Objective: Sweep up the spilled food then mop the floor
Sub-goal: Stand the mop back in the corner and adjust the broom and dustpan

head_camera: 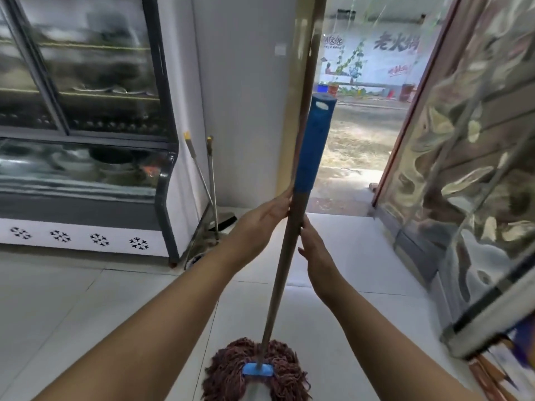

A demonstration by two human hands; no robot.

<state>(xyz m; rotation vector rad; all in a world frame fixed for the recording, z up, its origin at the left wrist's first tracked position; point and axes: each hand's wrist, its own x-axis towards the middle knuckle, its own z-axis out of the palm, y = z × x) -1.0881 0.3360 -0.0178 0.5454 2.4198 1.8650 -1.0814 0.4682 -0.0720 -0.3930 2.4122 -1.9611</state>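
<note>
A: Floor (341,256) first, pale tile. Where's the mop (285,244)?

B: Upright, centre; its brown string head (231,369) rests on the tiles.

A: Hands?

B: Left hand (265,218) and right hand (314,253) flank the shaft below the blue grip (314,146), fingers straight, touching it, not wrapped.

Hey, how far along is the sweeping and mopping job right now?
Sweeping looks done: no spilled food shows on the white tiled floor, and two long-handled tools, apparently broom and dustpan, lean by the display fridge. In hand: both hands, left and right, flank the blue-gripped mop pole; its reddish-brown string head rests on the floor. Mopping remains.
</note>
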